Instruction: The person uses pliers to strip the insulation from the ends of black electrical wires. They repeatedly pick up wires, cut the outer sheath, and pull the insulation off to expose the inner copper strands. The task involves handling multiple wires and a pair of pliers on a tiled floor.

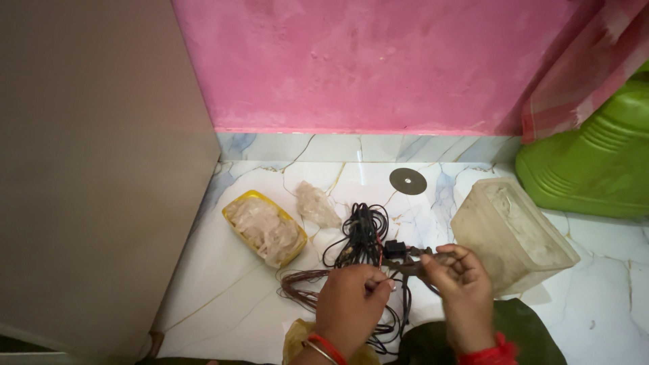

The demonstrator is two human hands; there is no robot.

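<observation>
My left hand (pixel 350 301) pinches a thin brown wire near its end, just above a tangle of black and brown wires (pixel 358 240) lying on the marble floor. My right hand (pixel 460 287) grips a small dark tool (pixel 412 260), seemingly pliers or a cutter, pointing left toward the wire. A small black connector (pixel 394 248) sits on the wires right beside the tool's tip. A loose coil of brown wire (pixel 301 284) spreads to the left of my left hand.
A yellow tray (pixel 233 211) with crumpled clear plastic lies left of the wires, a clear plastic wad (pixel 316 205) beside it. A translucent tub (pixel 510 233) lies on its side at right. A grey disc (pixel 407 180), green container (pixel 595 162), pink wall and grey cabinet side (pixel 88 169) surround the spot.
</observation>
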